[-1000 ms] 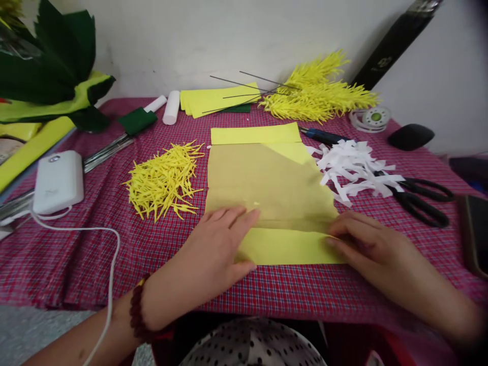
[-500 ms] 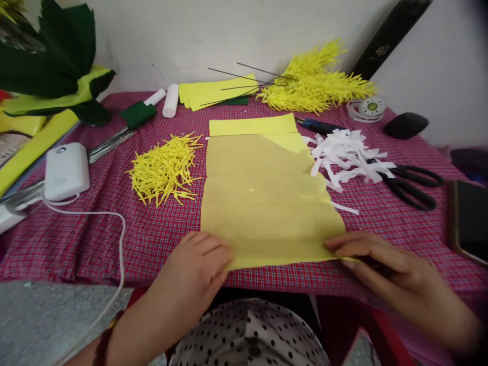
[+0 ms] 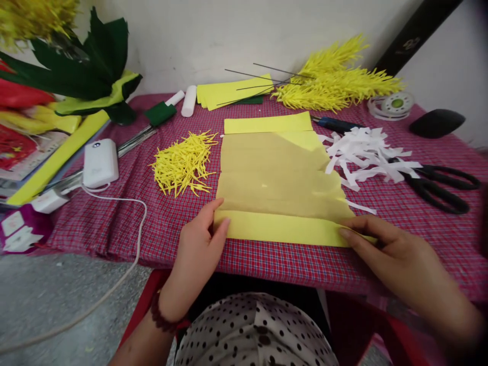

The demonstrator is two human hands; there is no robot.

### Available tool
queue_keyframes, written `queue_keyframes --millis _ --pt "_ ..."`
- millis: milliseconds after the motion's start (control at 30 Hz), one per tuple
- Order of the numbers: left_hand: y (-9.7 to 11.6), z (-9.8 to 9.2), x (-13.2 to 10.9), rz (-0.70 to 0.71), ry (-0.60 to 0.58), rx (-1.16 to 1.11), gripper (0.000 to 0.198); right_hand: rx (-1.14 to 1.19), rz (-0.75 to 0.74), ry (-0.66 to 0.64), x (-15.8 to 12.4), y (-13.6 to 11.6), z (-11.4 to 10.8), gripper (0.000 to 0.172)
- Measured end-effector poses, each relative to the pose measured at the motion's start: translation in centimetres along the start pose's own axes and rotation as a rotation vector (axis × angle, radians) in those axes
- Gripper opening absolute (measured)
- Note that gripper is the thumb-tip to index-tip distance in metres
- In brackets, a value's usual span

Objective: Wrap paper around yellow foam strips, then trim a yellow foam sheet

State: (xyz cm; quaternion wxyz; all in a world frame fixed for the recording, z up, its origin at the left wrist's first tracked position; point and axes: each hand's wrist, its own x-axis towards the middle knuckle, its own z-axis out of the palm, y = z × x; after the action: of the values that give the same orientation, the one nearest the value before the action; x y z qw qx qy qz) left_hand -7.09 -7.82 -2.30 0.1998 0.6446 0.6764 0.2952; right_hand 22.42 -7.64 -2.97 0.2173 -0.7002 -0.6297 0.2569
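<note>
A yellow sheet lies in front of me, its duller tan-yellow face up. Along its near edge runs a bright yellow folded-over band. My left hand grips the left end of this band, thumb on top and index finger at the side edge. At the right end, my right hand pinches the band between thumb and fingers. Another bright yellow band crosses the sheet's far end. To the left lies a pile of thin yellow strips; to the right, a heap of white strips.
Black-handled scissors lie right of the white strips, with a tape roll behind. Yellow fringed stems and yellow strips are at the back. A white device trails a cable on the left. A checked cloth covers the table.
The sheet's near edge has been folded up and over, showing a bright yellow band. Both hands have moved with it, and the left thumb now lies on top. The view has shifted left.
</note>
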Motion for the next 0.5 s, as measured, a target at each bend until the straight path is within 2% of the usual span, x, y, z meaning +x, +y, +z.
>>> queue_keyframes --millis 133,233,500 --pt "0.0 0.2 -0.1 0.006 0.019 0.076 0.037 -0.007 0.057 0.022 0.1 0.6 0.3 0.04" --pt "-0.1 0.3 -0.2 0.011 0.014 0.119 0.037 0.013 0.066 0.086 0.1 0.9 0.6 0.05" --pt "-1.1 1.0 -0.3 0.055 0.086 0.227 0.038 -0.042 0.002 0.258 -0.5 0.8 1.1 0.038"
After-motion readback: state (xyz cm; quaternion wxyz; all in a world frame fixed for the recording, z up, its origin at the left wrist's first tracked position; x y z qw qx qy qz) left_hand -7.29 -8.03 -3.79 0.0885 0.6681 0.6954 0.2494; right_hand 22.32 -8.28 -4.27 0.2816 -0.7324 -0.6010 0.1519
